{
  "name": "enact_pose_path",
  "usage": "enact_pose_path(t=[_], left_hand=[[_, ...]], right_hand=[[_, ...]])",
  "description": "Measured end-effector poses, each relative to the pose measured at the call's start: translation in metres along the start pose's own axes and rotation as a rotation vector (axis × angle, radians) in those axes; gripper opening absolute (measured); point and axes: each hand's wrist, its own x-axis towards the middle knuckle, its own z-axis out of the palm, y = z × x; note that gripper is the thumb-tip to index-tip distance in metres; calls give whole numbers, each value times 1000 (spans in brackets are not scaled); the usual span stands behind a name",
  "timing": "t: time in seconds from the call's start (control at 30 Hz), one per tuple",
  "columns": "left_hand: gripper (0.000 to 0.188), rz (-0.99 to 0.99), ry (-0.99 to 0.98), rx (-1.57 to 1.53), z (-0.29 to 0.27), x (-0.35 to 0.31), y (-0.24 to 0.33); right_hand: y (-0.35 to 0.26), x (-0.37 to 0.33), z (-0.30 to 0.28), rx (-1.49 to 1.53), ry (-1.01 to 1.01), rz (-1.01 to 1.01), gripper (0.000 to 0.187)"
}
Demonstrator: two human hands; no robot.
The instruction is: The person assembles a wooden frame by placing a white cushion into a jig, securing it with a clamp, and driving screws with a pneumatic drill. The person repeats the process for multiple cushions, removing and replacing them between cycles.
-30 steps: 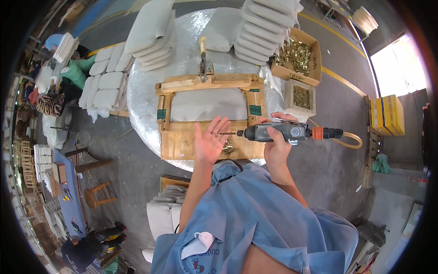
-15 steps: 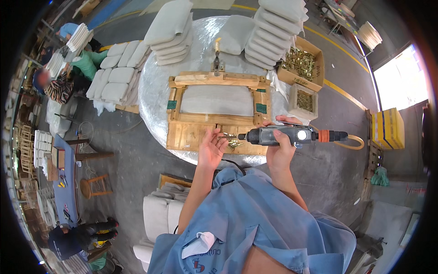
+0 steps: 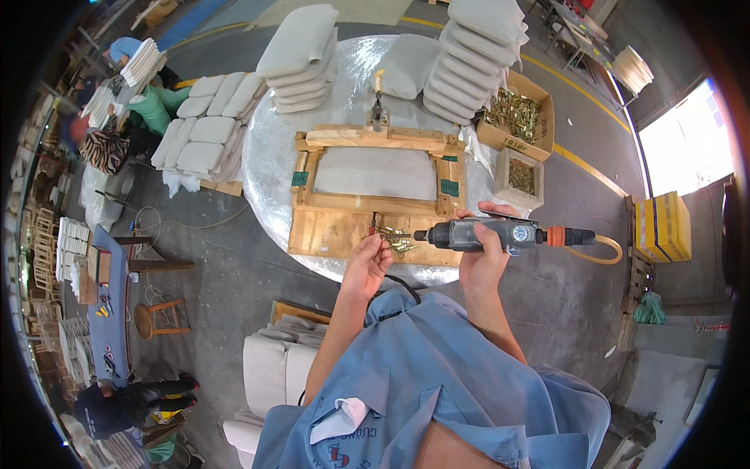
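- Wrapped round the drill (image 3: 500,234), my right hand (image 3: 481,264) grasps its grey body, thumb laid over the top. The drill lies level in front of me, its bit (image 3: 403,236) pointing to my left.
- My left hand (image 3: 364,264) is at the bit's far end, thumb and fingers drawn together; I cannot tell whether I pinch the bit itself or some small part there.
- At the drill's rear sits an orange fitting (image 3: 555,235), and a tan hose (image 3: 605,259) loops back from that end.
- Below the bit, beside my left fingertips, loose brassy fasteners (image 3: 403,245) lie heaped on a wooden board (image 3: 324,234).
- Beyond the heap, a wooden frame (image 3: 375,205) surrounds a pale pad (image 3: 375,173); green patches mark its left and right sides.
- A clamp (image 3: 379,117) stands at the middle of the frame's far side.
- All this rests on a round table (image 3: 266,164) covered in shiny plastic.
- Two tall cushion stacks (image 3: 297,59) rise past the frame, one left, one right.
- To the right, a carton (image 3: 539,141) holds more fasteners, with a pale tub (image 3: 506,191) just nearer me.
- Off to my left are a stool (image 3: 144,320) and a blue bench (image 3: 109,328).
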Motion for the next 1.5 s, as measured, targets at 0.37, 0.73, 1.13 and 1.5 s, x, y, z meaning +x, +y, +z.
enact_pose_path(t=[0.37, 0.73, 1.13, 1.5], left_hand=[[20, -155, -176, 34, -12, -1, 0], [11, -26, -23, -21, -17, 9, -1], [17, 48, 0, 49, 0, 3, 5], [15, 14, 74, 43, -7, 13, 2]], right_hand=[[0, 1, -7, -26, 65, -17, 52], [2, -3, -9, -28, 95, 2, 51], [18, -2, -4, -24, 57, -1, 50], [27, 4, -6, -38, 55, 12, 50]])
